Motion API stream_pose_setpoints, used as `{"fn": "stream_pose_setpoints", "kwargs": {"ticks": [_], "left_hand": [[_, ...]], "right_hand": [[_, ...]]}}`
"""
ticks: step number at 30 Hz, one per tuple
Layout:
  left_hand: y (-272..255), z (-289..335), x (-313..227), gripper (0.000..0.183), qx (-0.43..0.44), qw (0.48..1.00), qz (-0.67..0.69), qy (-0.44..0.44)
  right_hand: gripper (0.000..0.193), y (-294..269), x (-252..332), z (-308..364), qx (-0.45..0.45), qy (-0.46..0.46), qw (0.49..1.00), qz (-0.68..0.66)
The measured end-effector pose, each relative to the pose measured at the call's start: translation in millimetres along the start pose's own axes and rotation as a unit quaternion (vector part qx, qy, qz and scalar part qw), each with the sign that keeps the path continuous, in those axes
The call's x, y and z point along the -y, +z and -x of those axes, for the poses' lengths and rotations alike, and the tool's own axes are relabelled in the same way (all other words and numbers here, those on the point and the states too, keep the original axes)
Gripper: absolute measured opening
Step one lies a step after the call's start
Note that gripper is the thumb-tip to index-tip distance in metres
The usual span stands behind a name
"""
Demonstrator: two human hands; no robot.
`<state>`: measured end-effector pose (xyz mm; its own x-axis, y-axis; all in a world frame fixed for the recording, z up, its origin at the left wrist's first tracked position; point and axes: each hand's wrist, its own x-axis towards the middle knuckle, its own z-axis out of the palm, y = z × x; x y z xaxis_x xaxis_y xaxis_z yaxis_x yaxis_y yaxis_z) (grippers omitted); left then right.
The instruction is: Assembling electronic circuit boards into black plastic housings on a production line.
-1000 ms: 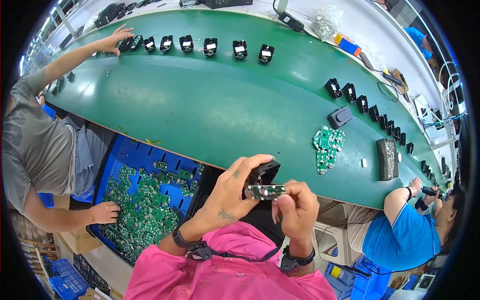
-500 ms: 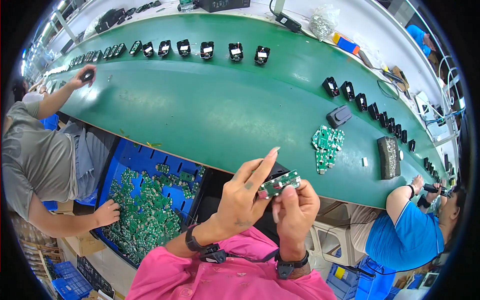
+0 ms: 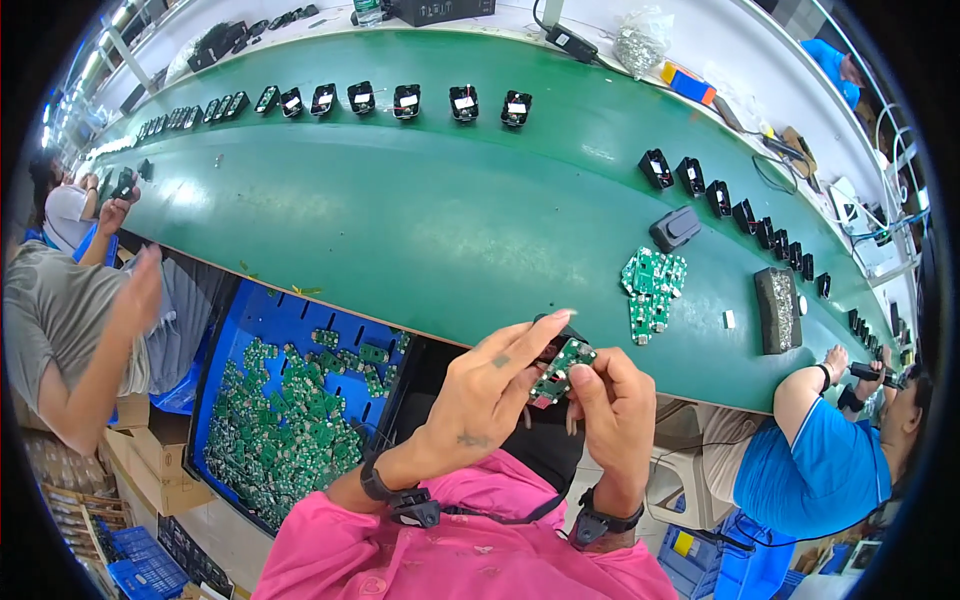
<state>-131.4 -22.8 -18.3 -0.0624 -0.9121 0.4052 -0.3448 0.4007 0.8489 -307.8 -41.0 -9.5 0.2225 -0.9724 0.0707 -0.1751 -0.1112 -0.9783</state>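
In front of my pink top, both hands come together at the table's near edge. My left hand (image 3: 485,390) is closed around a black plastic housing (image 3: 546,336), mostly hidden behind its fingers. A small green circuit board (image 3: 562,372) sits tilted against the housing's open side. The thumb and fingers of my right hand (image 3: 615,405) pinch that board at its right edge. Whether the board is seated inside the housing cannot be made out. Beyond my right hand lies a pile of green circuit boards (image 3: 652,290), with a closed black housing (image 3: 676,229) just behind it.
Open black housings (image 3: 407,101) line the far side of the green table (image 3: 420,220); more (image 3: 719,198) run down the right. A blue bin (image 3: 240,310) of circuit boards stands left. Co-workers sit left and right. A dark foam block (image 3: 777,312) lies near the right one.
The circuit board has turned from nearly level to steeply tilted, and my right hand has shifted slightly right. The co-worker at left has lifted a hand out of the blue bin.
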Motion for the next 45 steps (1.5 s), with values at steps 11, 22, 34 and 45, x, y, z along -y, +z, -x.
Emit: {"fn": "stream_pose_setpoints", "kwargs": {"ticks": [11, 22, 34, 45], "left_hand": [[7.1, -3.9, 4.8, 0.043, -0.011, 1.000, 0.013, -0.026], [0.7, -6.3, 7.4, 0.045, -0.015, 0.989, 0.087, -0.116], [4.2, -4.7, 7.2, 0.051, 0.007, 0.999, 0.017, -0.044], [-9.8, -15.3, -7.4, 0.043, 0.061, 0.963, 0.164, -0.204]], "right_hand": [[0.016, 22.4, -5.0, 2.7, -0.115, 0.057, 0.969, -0.211], [0.022, 3.0, -16.0, 2.9, -0.066, -0.039, 0.996, 0.039], [0.021, 8.5, -1.6, 7.4, 0.000, 0.083, 0.986, -0.145], [0.018, 20.9, -12.5, -0.2, -0.111, -0.110, 0.974, 0.162]]}}
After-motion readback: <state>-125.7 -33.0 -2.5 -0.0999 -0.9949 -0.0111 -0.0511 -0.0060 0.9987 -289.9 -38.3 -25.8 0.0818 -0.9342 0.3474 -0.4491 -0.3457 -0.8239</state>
